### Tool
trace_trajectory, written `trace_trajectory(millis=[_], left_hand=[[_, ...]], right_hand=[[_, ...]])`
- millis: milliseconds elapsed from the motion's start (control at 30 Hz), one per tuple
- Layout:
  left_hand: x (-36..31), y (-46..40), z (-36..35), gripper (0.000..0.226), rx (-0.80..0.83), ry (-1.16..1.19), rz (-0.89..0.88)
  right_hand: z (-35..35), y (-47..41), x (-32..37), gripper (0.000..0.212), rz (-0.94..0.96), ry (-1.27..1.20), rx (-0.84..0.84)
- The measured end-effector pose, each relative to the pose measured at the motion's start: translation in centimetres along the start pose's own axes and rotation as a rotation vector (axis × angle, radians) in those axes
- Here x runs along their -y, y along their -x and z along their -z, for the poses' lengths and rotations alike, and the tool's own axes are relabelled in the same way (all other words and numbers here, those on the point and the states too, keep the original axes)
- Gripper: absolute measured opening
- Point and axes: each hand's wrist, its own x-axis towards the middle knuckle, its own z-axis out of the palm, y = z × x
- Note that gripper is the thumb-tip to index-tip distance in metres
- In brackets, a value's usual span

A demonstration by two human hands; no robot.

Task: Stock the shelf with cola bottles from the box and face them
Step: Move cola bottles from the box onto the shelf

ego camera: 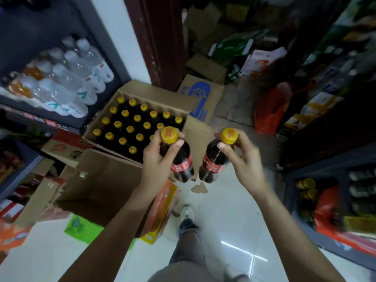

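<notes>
An open cardboard box (154, 94) on the floor holds several dark cola bottles with yellow caps (130, 129). My left hand (156, 159) grips one cola bottle (183, 161) by its neck, just under the yellow cap, lifted above the box's right flap. My right hand (244, 159) pinches the neck of a second cola bottle (213, 161) the same way. Both bottles hang upright side by side over the white floor, red labels showing. A dark shelf (67, 123) at the left carries clear and orange drink bottles (67, 78).
An empty open carton (97, 180) lies in front of the full box. A blue-printed carton (203, 98) stands behind it. Flattened cartons and bags crowd the back. Shelving with goods (325, 200) lines the right. My shoe (187, 212) stands on the white tiled floor.
</notes>
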Motion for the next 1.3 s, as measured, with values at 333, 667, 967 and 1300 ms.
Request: trace_trajectory(millis=[333,667,967,1300], left_hand=[[-11.9,12.7,-18.9,0.032,0.208,-0.004,-0.163],[-29.1,18.8,-36.0,0.027,0.379,0.045,-0.496],[-42.3,19.9,-52.7,0.01,0.496,0.283,-0.58],[-55.0,23.1,-67.7,0.031,0.245,0.299,-0.954]], right_hand=[[21.5,18.8,1.8,0.016,0.082,0.185,-0.11],[42.5,29.4,6.1,0.007,0.16,0.302,-0.319],[60.9,33.7,8.4,0.011,0.236,0.222,-0.445],[79.4,38.1,12.7,0.015,0.544,0.198,-0.629]])
